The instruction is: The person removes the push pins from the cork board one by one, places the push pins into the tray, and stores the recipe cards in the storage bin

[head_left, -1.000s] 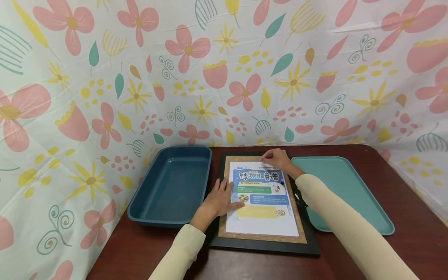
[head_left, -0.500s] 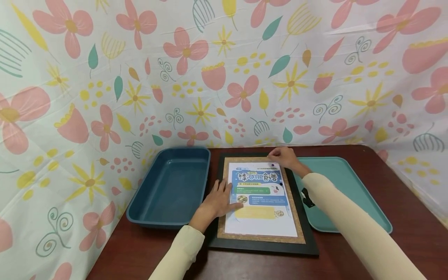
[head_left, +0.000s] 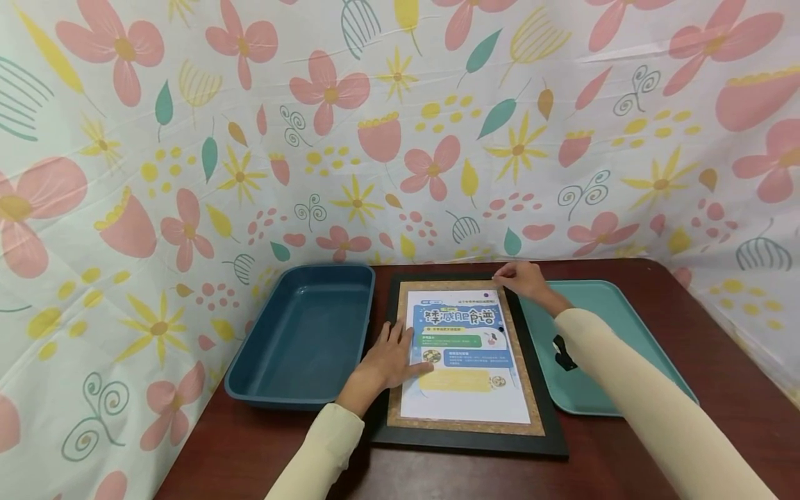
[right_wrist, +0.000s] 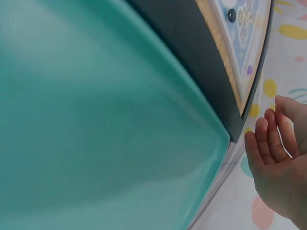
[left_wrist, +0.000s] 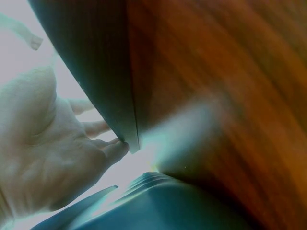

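Observation:
A printed sheet (head_left: 462, 404) with colourful blocks lies on a black-framed cork board (head_left: 462, 425). My left hand (head_left: 386, 362) rests along its left side, fingers extended, thumb spread over the paper. Over the board's top right corner hovers my right hand (head_left: 526, 281), thumb and forefinger tips together. A tiny pale yellow speck shows at those tips, too small to identify. On the sheet's right part are a purple pushpin (head_left: 485, 295) and a black pushpin (head_left: 501, 329). The right wrist view shows the right hand (right_wrist: 278, 158) with bent fingers beyond the board's corner.
A deep blue bin (head_left: 300, 333) stands left of the board. To the right lies a flat teal tray (head_left: 606, 326), partly under the right sleeve (head_left: 650, 396). All rest on a dark brown table (head_left: 437, 479) before a flowered cloth wall (head_left: 437, 208).
My right hand has moved rightward along the board's top edge, fingertips still together. The purple pushpin, hidden at first, has come into view. My left hand has stayed in place.

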Motion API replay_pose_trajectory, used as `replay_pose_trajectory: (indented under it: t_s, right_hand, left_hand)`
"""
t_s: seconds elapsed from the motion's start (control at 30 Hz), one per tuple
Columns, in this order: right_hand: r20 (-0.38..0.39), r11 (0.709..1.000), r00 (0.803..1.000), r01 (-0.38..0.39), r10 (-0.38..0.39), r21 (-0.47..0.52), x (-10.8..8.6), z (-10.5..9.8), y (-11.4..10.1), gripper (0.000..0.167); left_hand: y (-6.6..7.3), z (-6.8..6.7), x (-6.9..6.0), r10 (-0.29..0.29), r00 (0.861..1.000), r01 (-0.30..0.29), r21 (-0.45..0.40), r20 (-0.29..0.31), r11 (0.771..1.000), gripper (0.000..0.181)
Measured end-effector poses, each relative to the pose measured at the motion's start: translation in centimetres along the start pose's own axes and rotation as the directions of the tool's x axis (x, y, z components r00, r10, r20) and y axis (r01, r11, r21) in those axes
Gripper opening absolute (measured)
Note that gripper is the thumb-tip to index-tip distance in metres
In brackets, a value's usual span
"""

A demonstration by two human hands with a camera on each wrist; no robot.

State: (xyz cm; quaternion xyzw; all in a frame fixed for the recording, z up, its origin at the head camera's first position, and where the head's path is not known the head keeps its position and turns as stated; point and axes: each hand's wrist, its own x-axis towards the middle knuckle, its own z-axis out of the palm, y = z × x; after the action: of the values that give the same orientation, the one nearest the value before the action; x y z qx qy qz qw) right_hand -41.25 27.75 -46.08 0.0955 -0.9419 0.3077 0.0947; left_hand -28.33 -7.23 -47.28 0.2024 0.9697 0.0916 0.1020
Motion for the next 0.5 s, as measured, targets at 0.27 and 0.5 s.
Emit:
replay_pose_trajectory:
  t_s: [0.27,0.5]
  right_hand:
    - [-0.002,1.000,1.000,-0.024,0.024,-0.006,-0.2,-0.8,1.9,0.025]
    - [-0.018,1.000,1.000,-0.002,0.002,-0.009,-1.0,-1.5,2.5,0.024]
  left_hand:
    - [0.0,-0.1,-0.1,0.002,1.000,-0.002,-0.008,-0.002,1.000,0.098]
    - [0.0,-0.1,-0.1,-0.002,1.000,0.002,-0.025,0.006,1.000,0.097]
